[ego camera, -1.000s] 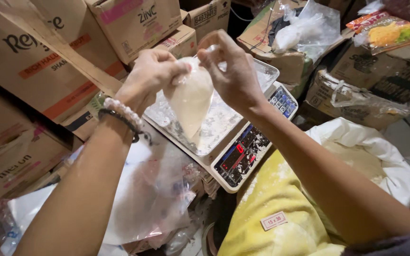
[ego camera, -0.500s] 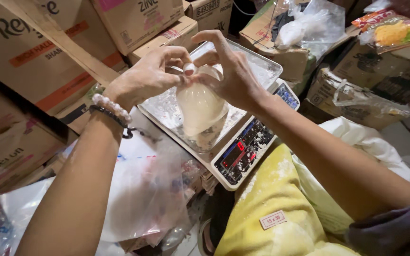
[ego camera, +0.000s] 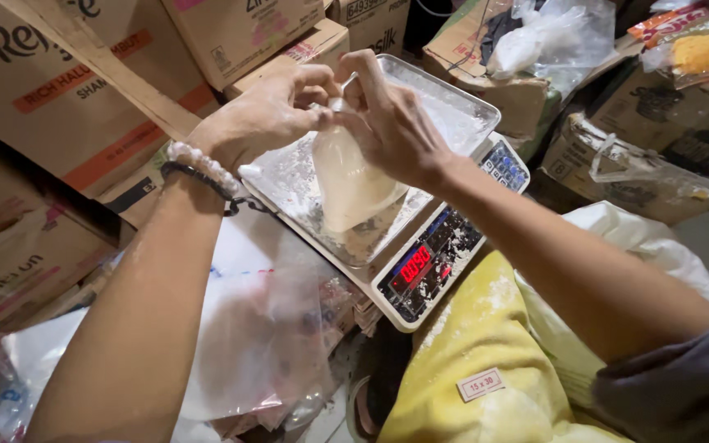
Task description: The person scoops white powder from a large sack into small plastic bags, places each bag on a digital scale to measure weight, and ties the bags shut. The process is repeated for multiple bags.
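Both hands pinch the twisted top of a small clear plastic bag of white powder, which hangs just above the scale. My left hand grips the neck from the left; a bead bracelet and a dark band circle its wrist. My right hand holds the neck from the right, fingers curled over it. Under the bag is a digital weighing scale with a powder-dusted metal tray, a red display and a keypad.
Cardboard boxes are stacked at left and behind. Clear plastic bags lie at lower left. A yellow sack with a small label and an open white sack sit at right. Packaged goods fill the far right.
The bag has swung and settled lower toward the scale tray as both hands worked its neck. The view shifted slightly, and the hands stayed together at the bag's top.
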